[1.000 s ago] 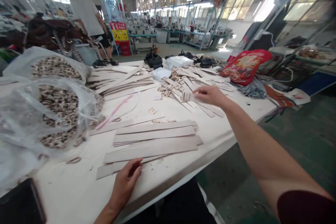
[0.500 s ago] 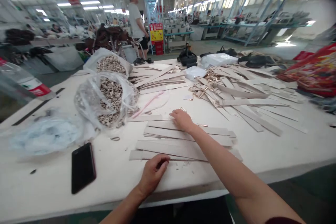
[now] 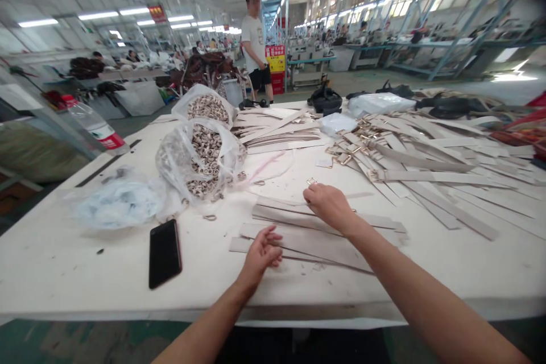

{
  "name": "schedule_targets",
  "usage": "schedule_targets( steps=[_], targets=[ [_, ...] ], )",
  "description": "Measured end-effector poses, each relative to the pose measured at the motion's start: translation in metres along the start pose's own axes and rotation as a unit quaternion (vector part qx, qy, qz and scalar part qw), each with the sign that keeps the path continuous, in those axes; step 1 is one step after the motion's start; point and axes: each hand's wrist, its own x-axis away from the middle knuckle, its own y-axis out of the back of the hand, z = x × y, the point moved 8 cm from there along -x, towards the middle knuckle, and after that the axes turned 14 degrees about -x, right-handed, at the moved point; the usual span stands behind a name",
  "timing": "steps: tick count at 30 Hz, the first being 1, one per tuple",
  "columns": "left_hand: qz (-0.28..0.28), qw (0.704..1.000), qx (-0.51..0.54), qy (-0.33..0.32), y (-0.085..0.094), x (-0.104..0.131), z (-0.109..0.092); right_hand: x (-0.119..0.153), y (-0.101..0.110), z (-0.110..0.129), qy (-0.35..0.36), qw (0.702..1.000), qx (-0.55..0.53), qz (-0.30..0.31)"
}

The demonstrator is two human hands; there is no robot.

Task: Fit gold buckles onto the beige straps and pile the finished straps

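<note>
Right hand [image 3: 328, 205] seemingly at gold buckle [image 3: 311, 181], red bottle label [image 3: 109, 137] illegible

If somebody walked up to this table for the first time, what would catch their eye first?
Probably the big fan of pale straps with gold buckles, spread over the right side of the table. Next, the two clear bags full of small beige loops, standing left of the middle. The black phone also stands out against the white top, lying in front of the bags.
</note>
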Motion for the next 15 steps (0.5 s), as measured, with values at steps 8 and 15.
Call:
schedule_targets(
  steps=[8,15],
  targets=[
    [-0.052,0.992,0.114,0.032,-0.006,0.001,-0.020,0.141,0.008,0.029,0.000,0.985,-0.173,0.009],
    [0.152,0.987,-0.035,-0.020,-0.074,0.053,-0.027,0.146,-0.071,0.085,-0.165,0.657,-0.703,0.216]
  ],
)
